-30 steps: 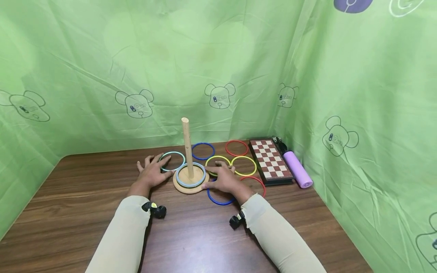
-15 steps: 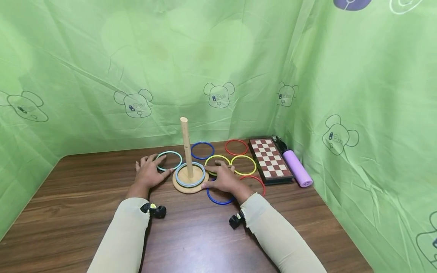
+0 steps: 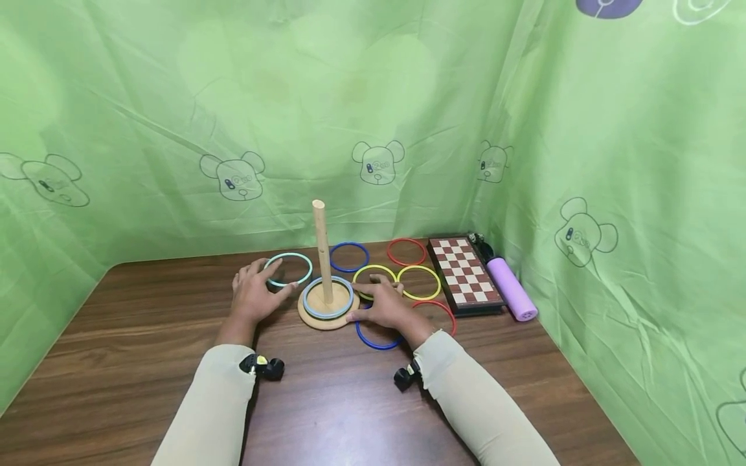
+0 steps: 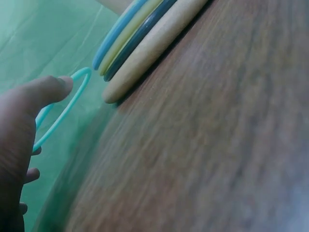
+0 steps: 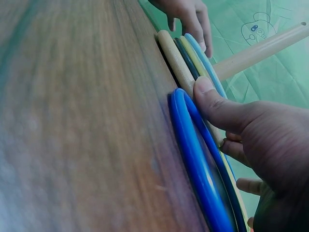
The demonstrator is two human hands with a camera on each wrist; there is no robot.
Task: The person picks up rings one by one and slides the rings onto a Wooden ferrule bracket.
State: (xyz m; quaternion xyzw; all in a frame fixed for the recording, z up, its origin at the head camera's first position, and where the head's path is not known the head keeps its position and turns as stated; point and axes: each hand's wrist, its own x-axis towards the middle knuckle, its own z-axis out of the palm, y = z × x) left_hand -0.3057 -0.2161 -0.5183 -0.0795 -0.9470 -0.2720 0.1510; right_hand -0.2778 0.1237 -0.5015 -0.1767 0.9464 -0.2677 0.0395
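Note:
My left hand (image 3: 254,294) pinches a turquoise ring (image 3: 289,254) at the left of the wooden ring-toss stand (image 3: 323,252). In the left wrist view its thumb (image 4: 57,88) lies on the near side of the ring, with the other fingers partly hidden behind. The ring is tilted there, close to the stand's base. A light blue ring (image 4: 113,38), a yellow ring (image 4: 128,41) and a dark ring (image 4: 140,41) are stacked round the peg. My right hand (image 3: 387,304) holds the right side of the round base (image 5: 174,58), thumb at its near edge.
Right of the stand lie a near blue ring (image 3: 379,347), a far blue ring (image 3: 350,243), yellow rings (image 3: 418,266) and red rings (image 3: 406,239). A checkered board (image 3: 466,275) and a purple cylinder (image 3: 511,288) lie farther right. A green curtain (image 3: 291,97) stands behind the table.
My left hand has drawn slightly left, and the turquoise ring has shifted left and up in the head view. The right hand and the stand have stayed in place.

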